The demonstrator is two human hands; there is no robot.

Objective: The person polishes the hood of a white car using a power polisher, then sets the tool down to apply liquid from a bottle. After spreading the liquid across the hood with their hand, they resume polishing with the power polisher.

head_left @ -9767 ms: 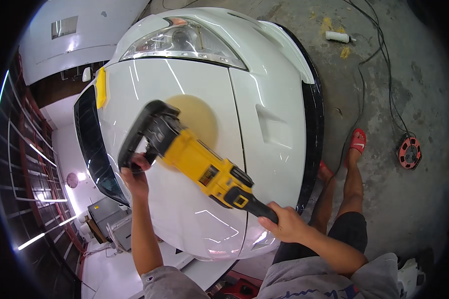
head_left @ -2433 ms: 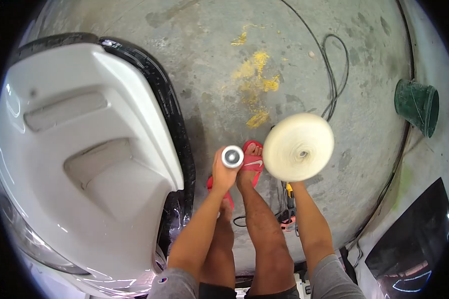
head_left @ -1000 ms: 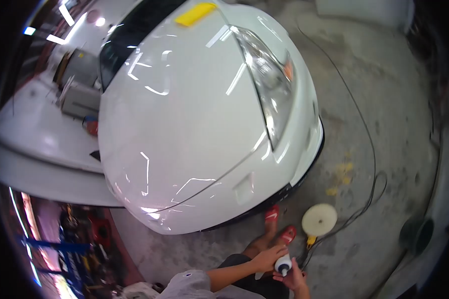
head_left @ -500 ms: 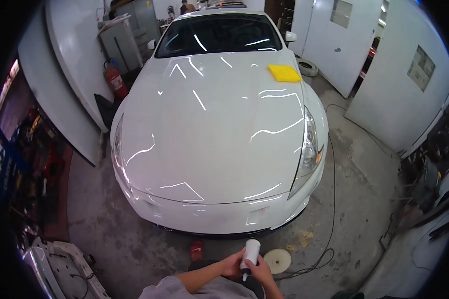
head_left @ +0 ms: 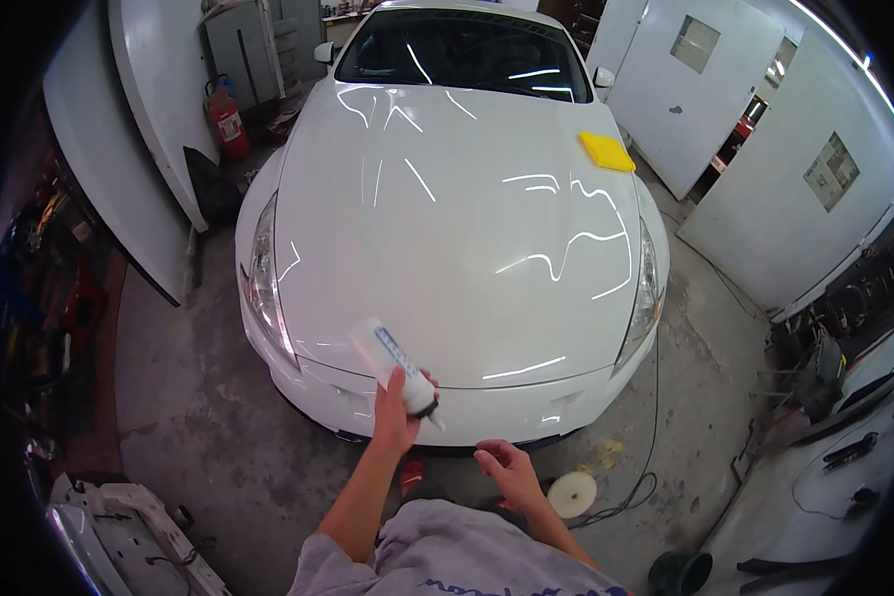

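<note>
My left hand is wrapped round a white squeeze bottle with blue lettering and a dark cap. The bottle is tilted, its nozzle pointing down to the right, in front of the hood's front edge. My right hand is apart from it, lower and to the right, with loosely bent fingers and nothing visible in them. Beyond both hands stands a white car with a glossy hood. A yellow cloth lies near the hood's far right corner. Beside my right forearm is a round, pale polishing pad at floor level.
A black cable runs along the floor on the right. A dark bucket stands at lower right, and a loose white car panel at lower left. White doors and a red fire extinguisher flank the car.
My left hand has raised the bottle up and left, towards the hood. My right hand has let go of it and moved apart. The view has shifted slightly.
</note>
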